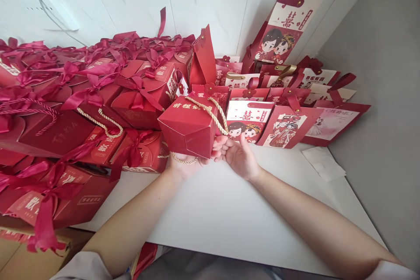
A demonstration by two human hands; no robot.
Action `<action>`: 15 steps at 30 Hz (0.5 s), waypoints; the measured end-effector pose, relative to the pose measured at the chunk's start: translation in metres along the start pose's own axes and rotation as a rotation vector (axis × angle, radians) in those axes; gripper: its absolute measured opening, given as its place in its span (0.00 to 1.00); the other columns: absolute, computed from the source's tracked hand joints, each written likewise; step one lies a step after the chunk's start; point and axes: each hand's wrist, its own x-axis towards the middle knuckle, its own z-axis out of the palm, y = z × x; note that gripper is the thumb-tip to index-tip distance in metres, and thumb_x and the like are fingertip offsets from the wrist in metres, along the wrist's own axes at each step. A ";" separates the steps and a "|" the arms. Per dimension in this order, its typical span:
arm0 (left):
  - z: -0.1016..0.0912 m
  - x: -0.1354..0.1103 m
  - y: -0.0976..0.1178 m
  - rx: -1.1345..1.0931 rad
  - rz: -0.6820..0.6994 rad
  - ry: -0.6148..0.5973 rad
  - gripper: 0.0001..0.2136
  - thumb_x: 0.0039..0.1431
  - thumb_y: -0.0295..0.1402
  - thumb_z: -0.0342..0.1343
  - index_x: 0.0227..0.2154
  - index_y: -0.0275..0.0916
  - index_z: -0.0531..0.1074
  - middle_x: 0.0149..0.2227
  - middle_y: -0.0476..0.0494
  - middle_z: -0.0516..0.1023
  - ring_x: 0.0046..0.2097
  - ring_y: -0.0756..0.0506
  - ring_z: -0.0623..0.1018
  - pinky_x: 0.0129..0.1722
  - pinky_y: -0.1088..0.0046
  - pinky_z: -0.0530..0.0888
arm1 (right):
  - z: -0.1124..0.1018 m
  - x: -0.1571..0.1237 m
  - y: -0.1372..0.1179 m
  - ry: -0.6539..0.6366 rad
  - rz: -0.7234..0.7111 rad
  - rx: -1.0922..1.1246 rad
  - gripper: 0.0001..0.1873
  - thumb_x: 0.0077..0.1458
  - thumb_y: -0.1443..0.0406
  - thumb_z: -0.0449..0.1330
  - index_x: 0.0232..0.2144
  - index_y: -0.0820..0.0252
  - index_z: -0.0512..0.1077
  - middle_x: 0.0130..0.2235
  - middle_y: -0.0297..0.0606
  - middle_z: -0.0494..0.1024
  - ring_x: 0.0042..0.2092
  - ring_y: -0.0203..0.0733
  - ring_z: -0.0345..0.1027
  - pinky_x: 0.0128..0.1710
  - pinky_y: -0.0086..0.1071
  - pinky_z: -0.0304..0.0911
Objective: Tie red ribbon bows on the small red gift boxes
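Note:
A red paper gift bag [188, 126] with gold characters and gold rope handles is tipped on its side above the white table [216, 214]. My left hand [185, 162] cups it from beneath, fingers closed on its underside. My right hand [239, 155] is at the bag's right lower corner, fingers curled, pinching the gold rope handle [219, 116].
A big heap of red gift boxes with crimson ribbon bows [88, 96] fills the table's left side. Flat red and cream gift bags with cartoon couples [285, 118] lie at the back right. A white paper scrap [323, 164] lies at right. A marble wall stands behind.

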 end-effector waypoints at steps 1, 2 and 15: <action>0.000 0.000 0.000 -0.028 -0.036 0.001 0.23 0.45 0.35 0.62 0.46 0.33 0.74 0.43 0.33 0.81 0.34 0.42 0.82 0.28 0.73 0.78 | 0.001 0.000 -0.001 -0.004 -0.001 0.000 0.39 0.62 0.35 0.40 0.43 0.57 0.77 0.39 0.43 0.80 0.42 0.46 0.75 0.43 0.38 0.67; 0.001 0.000 0.001 -0.059 -0.068 0.001 0.23 0.45 0.35 0.62 0.47 0.32 0.74 0.42 0.33 0.80 0.34 0.43 0.82 0.28 0.75 0.78 | 0.002 0.000 -0.002 -0.009 -0.002 -0.002 0.39 0.62 0.35 0.40 0.42 0.57 0.77 0.38 0.43 0.80 0.42 0.46 0.75 0.43 0.37 0.67; 0.004 0.002 0.002 0.042 0.026 -0.051 0.23 0.56 0.49 0.56 0.42 0.31 0.75 0.38 0.34 0.82 0.34 0.37 0.82 0.26 0.65 0.79 | 0.003 0.000 0.000 0.047 0.000 -0.027 0.32 0.64 0.39 0.45 0.37 0.56 0.76 0.35 0.41 0.79 0.40 0.47 0.74 0.40 0.40 0.69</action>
